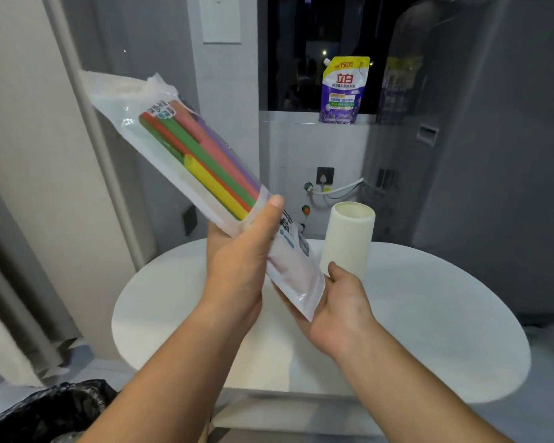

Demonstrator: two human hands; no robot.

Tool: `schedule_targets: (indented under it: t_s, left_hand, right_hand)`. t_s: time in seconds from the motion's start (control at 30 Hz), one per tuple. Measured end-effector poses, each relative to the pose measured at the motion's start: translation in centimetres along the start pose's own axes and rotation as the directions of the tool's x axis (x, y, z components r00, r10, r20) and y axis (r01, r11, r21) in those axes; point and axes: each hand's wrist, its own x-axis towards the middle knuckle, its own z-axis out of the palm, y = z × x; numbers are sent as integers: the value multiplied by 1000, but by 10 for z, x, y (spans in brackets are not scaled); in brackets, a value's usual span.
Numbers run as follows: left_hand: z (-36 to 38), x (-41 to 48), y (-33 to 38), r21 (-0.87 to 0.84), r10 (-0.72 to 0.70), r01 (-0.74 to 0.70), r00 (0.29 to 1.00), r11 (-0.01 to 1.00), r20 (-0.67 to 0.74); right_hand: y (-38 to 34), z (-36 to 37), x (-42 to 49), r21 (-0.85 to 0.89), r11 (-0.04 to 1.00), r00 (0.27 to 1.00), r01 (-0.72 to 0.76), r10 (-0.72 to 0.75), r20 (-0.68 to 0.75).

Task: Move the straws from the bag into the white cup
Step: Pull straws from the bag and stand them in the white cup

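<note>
Head, bag [290,270] of straws [205,161], pouch [344,91] "立白 150克"

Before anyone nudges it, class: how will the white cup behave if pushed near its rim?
The cup is tall and narrow, so it would probably tip rather than slide. Its round, smooth wall suggests it could then roll across the table.

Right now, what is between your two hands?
The lower end of the bag: the left hand grips it from one side, the right hand supports it from beneath. The head view shows this.
</note>
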Motion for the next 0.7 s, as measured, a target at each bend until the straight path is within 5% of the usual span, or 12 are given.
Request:
schedule_targets:
  t_s: [0.33, 0.53, 0.7]
  left_hand:
    - [-20, 6, 4, -112, -91, 75, 985, 991, -144]
    - [-13, -5, -4, 114, 86, -90, 996, 989, 35]
    - [-23, -8, -13, 4, -63, 63, 990, 998, 129]
  right_hand:
    - [9, -3, 6, -287, 947, 979, 144, -179, -97]
    - [11, -2, 11, -94, 995, 997, -17, 10, -79]
    - [5, -8, 15, -142, 990, 989, 15, -35, -144]
